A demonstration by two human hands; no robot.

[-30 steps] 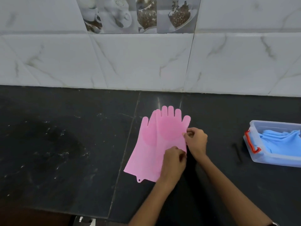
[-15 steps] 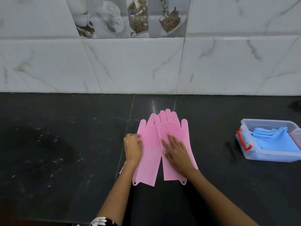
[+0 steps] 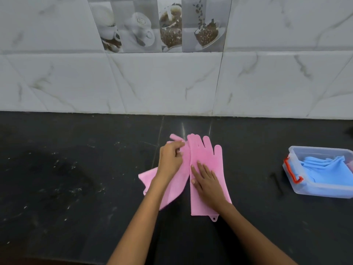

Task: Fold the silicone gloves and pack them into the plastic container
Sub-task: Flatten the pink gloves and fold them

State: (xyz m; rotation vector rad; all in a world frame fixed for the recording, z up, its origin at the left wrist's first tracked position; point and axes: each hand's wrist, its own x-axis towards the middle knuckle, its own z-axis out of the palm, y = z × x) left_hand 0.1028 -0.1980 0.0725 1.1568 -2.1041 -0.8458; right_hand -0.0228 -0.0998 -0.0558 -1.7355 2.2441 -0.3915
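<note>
Two pink silicone gloves lie on the black counter. The right pink glove point(image 3: 206, 155) is flat, fingers toward the wall, and my right hand point(image 3: 206, 178) presses on its palm with fingers spread. My left hand point(image 3: 170, 158) grips the left pink glove point(image 3: 177, 186) near its fingers and has it lifted and twisted, so its bristled edge shows and its cuff points to the near left. A clear plastic container point(image 3: 322, 190) with a red latch stands at the right edge and holds folded blue gloves point(image 3: 324, 169).
A white marble-tiled wall point(image 3: 172, 83) rises behind the black counter point(image 3: 66, 178). A small dark object point(image 3: 276, 181) lies just left of the container. The counter's left half shows pale specks and smudges.
My left hand has closed on the left glove and lifted its finger end, swinging its cuff out to the left. My right hand stays pressed on the right glove.
</note>
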